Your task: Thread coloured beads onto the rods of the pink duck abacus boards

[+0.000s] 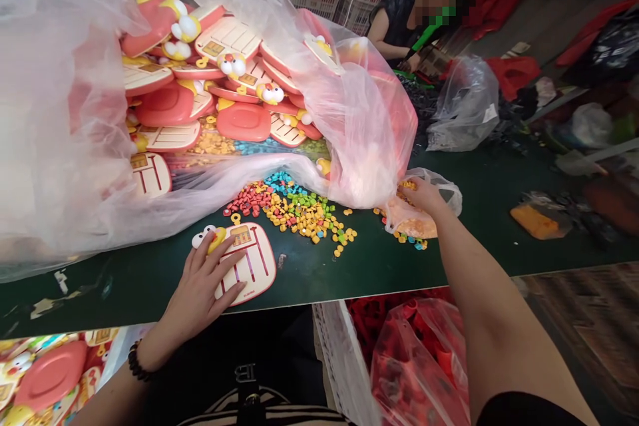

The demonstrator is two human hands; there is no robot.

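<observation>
A red-edged toy board with a white face, dark slots and a yellow-and-white character head lies near the table's front edge. My left hand rests on its left part, fingers spread. To the right, my right hand reaches into a small clear bag of orange-yellow pieces; its fingertips are partly hidden by the plastic, and what they hold is unclear. Between the hands lies a loose pile of small red, blue, green and yellow pieces.
A large clear bag full of similar boards covers the left and back. Below the table edge stands a white crate with red parts. A person sits across. An orange packet lies at right.
</observation>
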